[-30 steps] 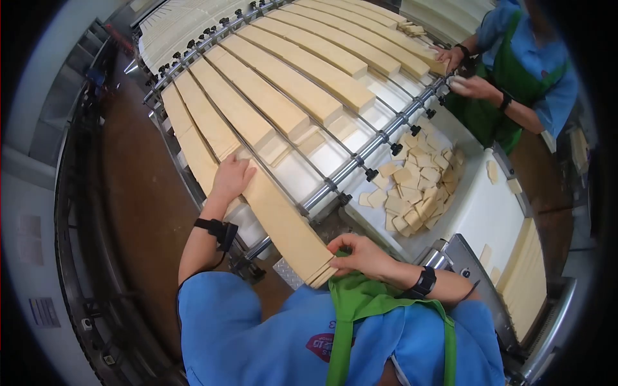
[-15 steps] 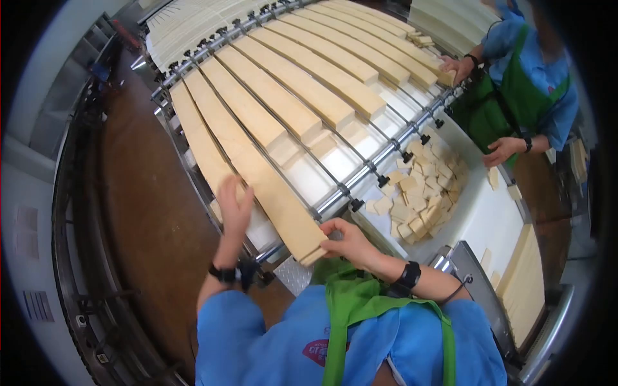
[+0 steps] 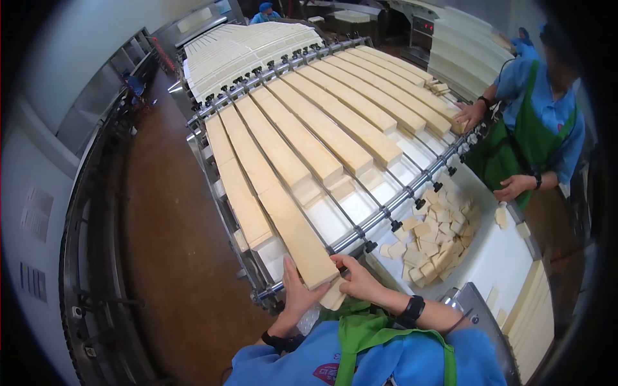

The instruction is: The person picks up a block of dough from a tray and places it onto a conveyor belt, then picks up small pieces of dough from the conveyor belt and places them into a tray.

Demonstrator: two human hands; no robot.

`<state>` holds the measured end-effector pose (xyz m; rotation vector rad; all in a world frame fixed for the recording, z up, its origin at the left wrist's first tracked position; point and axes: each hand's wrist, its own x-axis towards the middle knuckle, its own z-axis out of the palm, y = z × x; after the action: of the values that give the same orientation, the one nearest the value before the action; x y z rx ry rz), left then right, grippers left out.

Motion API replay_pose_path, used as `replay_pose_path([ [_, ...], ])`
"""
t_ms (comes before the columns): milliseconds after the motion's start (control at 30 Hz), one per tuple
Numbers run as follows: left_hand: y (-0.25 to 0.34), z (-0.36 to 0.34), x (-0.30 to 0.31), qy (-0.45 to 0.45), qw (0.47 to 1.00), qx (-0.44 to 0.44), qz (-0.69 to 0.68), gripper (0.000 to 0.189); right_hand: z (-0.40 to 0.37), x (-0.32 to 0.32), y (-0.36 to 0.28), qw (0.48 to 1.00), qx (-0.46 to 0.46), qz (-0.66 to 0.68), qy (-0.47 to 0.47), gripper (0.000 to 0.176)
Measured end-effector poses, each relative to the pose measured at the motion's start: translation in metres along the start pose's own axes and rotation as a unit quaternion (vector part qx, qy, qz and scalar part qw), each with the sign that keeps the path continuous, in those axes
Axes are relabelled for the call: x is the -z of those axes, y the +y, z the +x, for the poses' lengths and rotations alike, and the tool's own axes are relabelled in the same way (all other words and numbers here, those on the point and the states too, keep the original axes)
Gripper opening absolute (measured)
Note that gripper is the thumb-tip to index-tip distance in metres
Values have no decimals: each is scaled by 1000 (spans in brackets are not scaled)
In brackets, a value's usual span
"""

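Note:
A long pale-yellow slab (image 3: 297, 235) lies lengthwise between thin metal rods, its near end reaching past the frame's front bar. My left hand (image 3: 301, 293) rests against the left side of that end, fingers stretched out flat and thumb across the front. On the other side, my right hand (image 3: 358, 281) has its fingers curled in a pinch on a thin pale slice (image 3: 333, 297), which hangs below the slab's end. Left of this slab lies a shorter slab (image 3: 243, 206), its cut end farther back.
More slabs (image 3: 335, 138) lie in rows between rods with black knobs. A white bin (image 3: 499, 248) below the metal bar (image 3: 357, 237) holds a heap of cut pieces (image 3: 438, 241). A co-worker in a green apron (image 3: 515, 145) stands at the right, one hand on a far slab.
My left hand has slid down along the slab to its near end. The thin slice now hangs lower, in my right hand. The view has tilted up, showing more of the room.

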<state>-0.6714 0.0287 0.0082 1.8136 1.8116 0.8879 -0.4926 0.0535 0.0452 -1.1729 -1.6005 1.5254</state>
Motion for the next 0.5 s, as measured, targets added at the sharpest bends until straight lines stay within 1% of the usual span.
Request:
replay_pose_path([
  [67, 2, 9, 7, -42, 997, -15, -65, 113, -3, 10, 5, 999, 17, 31, -35, 67],
  [100, 5, 13, 12, -62, 993, -22, -97, 114, -6, 19, 6, 998, 9, 28, -58, 66],
  [167, -7, 14, 8, -63, 993, -36, -91, 116, -16, 43, 12, 995, -7, 23, -99, 64],
  [233, -15, 15, 4, -62, 992, -50, -94, 116, -30, 73, 25, 996, 39, 41, -67, 60],
  [300, -16, 15, 2, -56, 991, -61, -106, 116, -53, 107, 47, 999, 7, 31, 25, 56],
  [367, -18, 16, 1, -64, 988, -47, -136, 114, -81, 136, 71, 979, -31, 21, 200, 54],
  [400, -20, 16, 1, -67, 986, -39, -150, 114, -94, 147, 89, 955, -17, -66, 289, 51],
  [433, -20, 16, 0, -66, 984, -37, -163, 113, -110, 158, 109, 916, -3, -151, 373, 49],
  [500, -22, 15, -2, -64, 979, -33, -190, 112, -145, 177, 146, 893, -35, -202, 400, 47],
])
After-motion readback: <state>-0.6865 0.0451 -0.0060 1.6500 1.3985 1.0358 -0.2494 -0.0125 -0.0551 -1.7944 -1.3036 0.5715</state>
